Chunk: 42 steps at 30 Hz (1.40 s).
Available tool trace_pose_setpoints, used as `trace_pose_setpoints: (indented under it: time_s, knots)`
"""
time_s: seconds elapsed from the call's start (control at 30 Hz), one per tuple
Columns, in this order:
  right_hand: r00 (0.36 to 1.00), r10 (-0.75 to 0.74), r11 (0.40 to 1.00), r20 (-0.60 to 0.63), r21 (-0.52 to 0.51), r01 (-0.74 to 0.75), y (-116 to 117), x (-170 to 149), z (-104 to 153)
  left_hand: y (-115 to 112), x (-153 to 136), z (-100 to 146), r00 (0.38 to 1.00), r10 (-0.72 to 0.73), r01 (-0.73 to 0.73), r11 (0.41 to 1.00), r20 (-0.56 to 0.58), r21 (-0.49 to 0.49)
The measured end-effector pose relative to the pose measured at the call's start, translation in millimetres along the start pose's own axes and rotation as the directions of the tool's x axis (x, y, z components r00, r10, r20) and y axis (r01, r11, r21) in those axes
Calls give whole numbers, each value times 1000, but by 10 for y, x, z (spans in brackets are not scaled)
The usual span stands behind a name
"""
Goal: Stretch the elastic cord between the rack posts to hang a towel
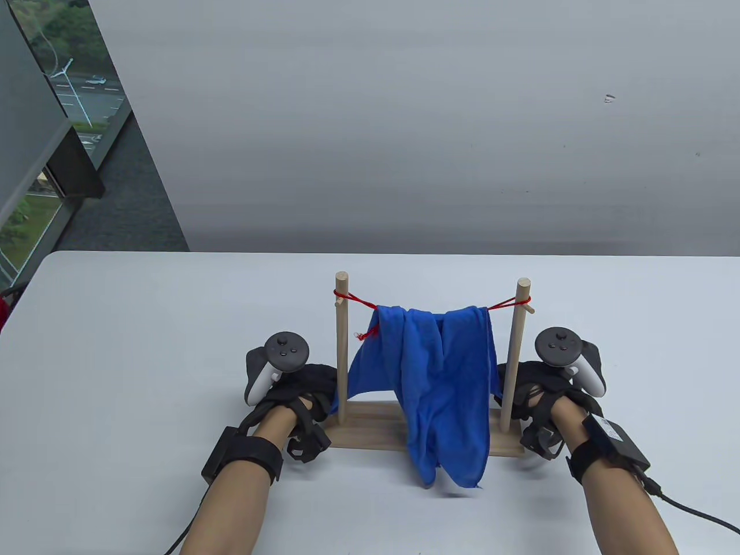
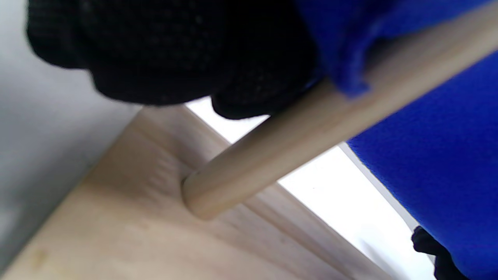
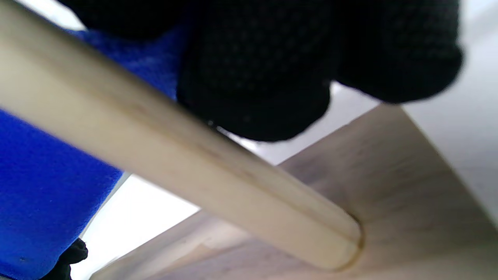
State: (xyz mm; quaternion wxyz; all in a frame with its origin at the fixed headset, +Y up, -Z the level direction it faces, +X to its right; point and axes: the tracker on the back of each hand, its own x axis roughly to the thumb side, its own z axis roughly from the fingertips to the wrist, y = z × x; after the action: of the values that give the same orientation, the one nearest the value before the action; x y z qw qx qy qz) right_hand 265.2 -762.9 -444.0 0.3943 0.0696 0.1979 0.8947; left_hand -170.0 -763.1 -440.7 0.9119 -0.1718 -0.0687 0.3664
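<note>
The white tabletop (image 1: 144, 324) carries everything, and both hands lie low on it at the near side.

Between the two hands stands the wooden rack, its flat base (image 1: 370, 428) reaching from the left hand (image 1: 298, 399) across to the right hand (image 1: 537, 404). The blue towel (image 1: 439, 381) hangs midway between the hands, draped over the cord, its longest fold falling past the front edge of the base onto the tabletop, nearer the person than either hand.

The left post (image 1: 341, 347) rises just inside the left hand, and the right post (image 1: 513, 352) rises just inside the right hand; both stand upright in the base.

In the left wrist view the gloved fingers (image 2: 175, 58) lie against the post (image 2: 295, 136) low down, with a fold of towel (image 2: 447, 155) touching the post beside them. In the right wrist view the fingers (image 3: 264, 70) press at the post (image 3: 175, 155) close above its socket in the base (image 3: 408, 202). The left grip and the right grip each sit at their post, but whether the fingers wrap fully round cannot be told.

The red elastic cord (image 1: 502, 303) runs taut above both hands, looped round each post near its top, with a short loose end (image 1: 365, 334) dangling just inside the left post.
</note>
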Motion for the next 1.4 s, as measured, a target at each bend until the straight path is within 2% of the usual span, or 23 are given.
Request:
trace_pose_setpoints:
  time_s: [0.27, 0.37, 0.5, 0.63, 0.7, 0.73, 0.8, 1.0, 1.17, 1.4]
  knots:
    - [998, -48, 998, -37, 36, 50, 56, -136, -67, -64, -84, -48, 999, -3, 2, 1000, -48, -13]
    - [996, -85, 995, -26, 53, 87, 72, -134, -76, -77, -137, -64, 993, 79, -81, 997, -83, -20]
    - [998, -58, 997, -3, 55, 58, 48, -84, -52, -45, -130, -59, 992, 107, -110, 993, -64, -45]
    - [998, -57, 997, 20, 54, 56, 21, -47, -13, -6, -116, -37, 980, 190, -196, 974, -63, -117]
    - [997, -77, 997, 26, 29, 76, -10, -45, 21, 42, -123, 1, 957, 274, -286, 945, -93, -162]
    - [995, -88, 996, 37, 6, 88, -39, -49, 48, 86, -125, 32, 939, 331, -342, 928, -93, -151]
    - [993, -107, 994, 47, -15, 108, -87, -69, 96, 191, -137, 97, 931, 359, -364, 926, -68, -99]
    - [975, -203, 967, 95, -135, 214, -270, -107, 290, 492, -124, 340, 946, 322, -323, 945, 20, 52]
    - [974, -181, 937, 136, -278, 213, -452, -51, 500, 678, -40, 590, 980, 180, -192, 968, 83, 164]
    - [991, 62, 909, 118, -417, -8, -617, 146, 899, 797, 109, 1040, 990, -65, 21, 948, 128, 319]
